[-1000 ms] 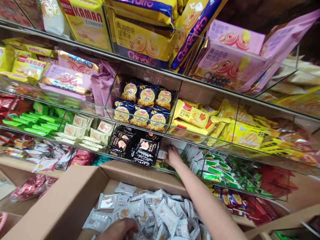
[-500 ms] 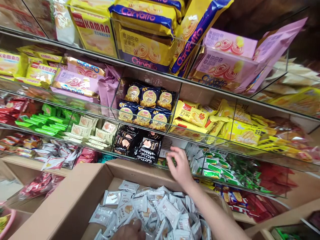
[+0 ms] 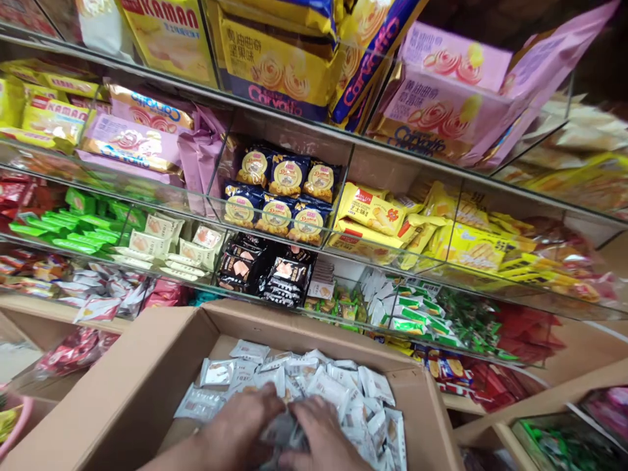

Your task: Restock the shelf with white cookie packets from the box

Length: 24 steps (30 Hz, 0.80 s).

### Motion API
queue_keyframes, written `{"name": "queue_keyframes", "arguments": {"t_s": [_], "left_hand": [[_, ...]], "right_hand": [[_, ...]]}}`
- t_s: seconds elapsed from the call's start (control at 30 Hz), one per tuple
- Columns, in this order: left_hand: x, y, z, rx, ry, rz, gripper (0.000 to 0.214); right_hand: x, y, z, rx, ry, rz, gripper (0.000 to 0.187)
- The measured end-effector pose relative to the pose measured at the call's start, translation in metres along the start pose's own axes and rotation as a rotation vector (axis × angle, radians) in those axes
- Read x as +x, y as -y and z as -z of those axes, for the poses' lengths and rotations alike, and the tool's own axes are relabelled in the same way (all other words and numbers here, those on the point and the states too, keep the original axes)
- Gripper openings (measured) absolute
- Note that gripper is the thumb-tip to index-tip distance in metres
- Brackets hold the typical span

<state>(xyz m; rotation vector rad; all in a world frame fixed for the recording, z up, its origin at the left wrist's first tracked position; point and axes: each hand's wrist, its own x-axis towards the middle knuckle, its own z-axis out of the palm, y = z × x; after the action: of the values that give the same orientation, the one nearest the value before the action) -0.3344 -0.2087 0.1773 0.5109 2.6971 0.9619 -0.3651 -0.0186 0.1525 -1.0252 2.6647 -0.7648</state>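
An open cardboard box point(image 3: 132, 386) stands in front of me, with many small white snack packets point(image 3: 377, 386) heaped in it. My left hand point(image 3: 245, 418) reaches into the heap, its fingers curled and blurred. Just to its right, my right hand point(image 3: 321, 428) curves down with thumb and fingers bent. Between the two hands are several blurred snack packets point(image 3: 282, 435), which both hands grip from either side. Parts of the fingers are smeared by motion, and my palms are hidden.
Behind the box rise clear-fronted shelves with black packets point(image 3: 287, 281), blue cookie packets point(image 3: 287, 176), yellow packets point(image 3: 373, 209) and green-and-white packets point(image 3: 412, 314). The low compartment beyond the box holds a small stack of brownish-grey packets point(image 3: 321, 288). A pink-rimmed container point(image 3: 24, 418) is at the left.
My right hand has come down from the low shelf compartment into the box, beside my left hand. My left hand has moved a little forward over the packets. The view has shifted slightly.
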Motion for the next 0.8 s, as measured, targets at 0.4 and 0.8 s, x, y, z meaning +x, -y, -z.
{"name": "queue_keyframes", "arguments": {"t_s": [0.4,0.8], "left_hand": [[0.003,-0.026,0.027,-0.937,-0.108,0.143,0.031],[0.0,-0.038,0.025,-1.456,-0.052,0.351,0.049]], "right_hand": [[0.001,0.013,0.032,1.051,-0.27,-0.238,0.027],[-0.01,0.023,0.046,0.407,-0.441,0.39,0.023]]}}
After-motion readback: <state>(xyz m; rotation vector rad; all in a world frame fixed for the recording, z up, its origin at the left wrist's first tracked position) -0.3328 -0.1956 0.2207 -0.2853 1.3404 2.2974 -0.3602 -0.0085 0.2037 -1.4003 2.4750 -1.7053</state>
